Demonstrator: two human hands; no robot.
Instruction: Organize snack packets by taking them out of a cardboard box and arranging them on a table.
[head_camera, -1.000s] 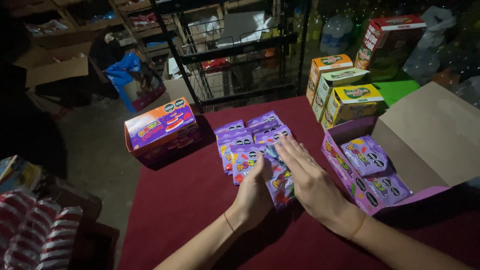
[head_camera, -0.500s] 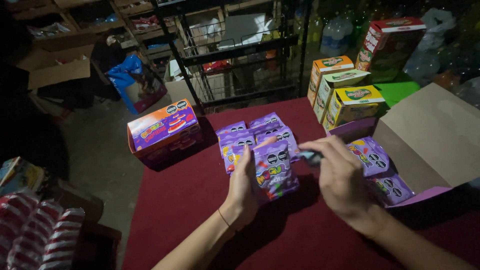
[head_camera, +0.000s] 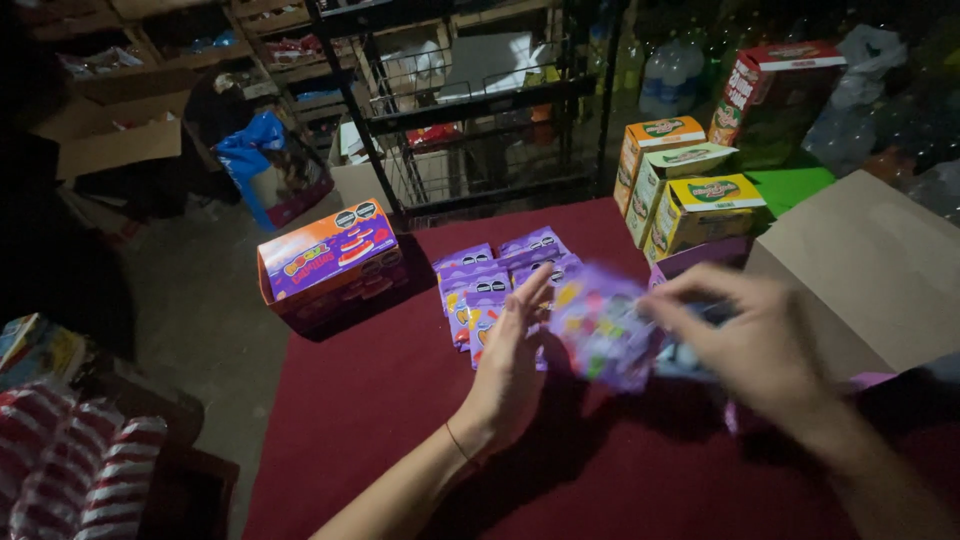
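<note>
Standing beside the dark red surface (head_camera: 400, 420), I see both hands busy with small purple snack packets. The right hand (head_camera: 755, 345) is curled around one purple packet (head_camera: 600, 325), fingers pinching it along its far side and lifting it clear of the cloth; it is blurred, so the exact finger placement is hard to read. The left hand (head_camera: 510, 365) is flat and open, fingers straight and together, its fingertips reaching the near edge of the stack of purple packets (head_camera: 495, 275) that lies just beyond it; it holds nothing.

The packet looks light and soft, a thin glossy film pouch that bends easily and could slip if gripped only by a corner. My guess is that it is best taken across the flat faces or along a sealed edge, with gentle pressure so the contents are not crushed.

Beyond the right hand stands an open brown carton (head_camera: 870, 270), its flap raised. Past the left hand, to its outer side, sits an orange and purple display box (head_camera: 330, 260). Farther off, beyond the right hand, are yellow and orange boxes (head_camera: 690, 195) stacked near a black wire rack (head_camera: 480, 110).
</note>
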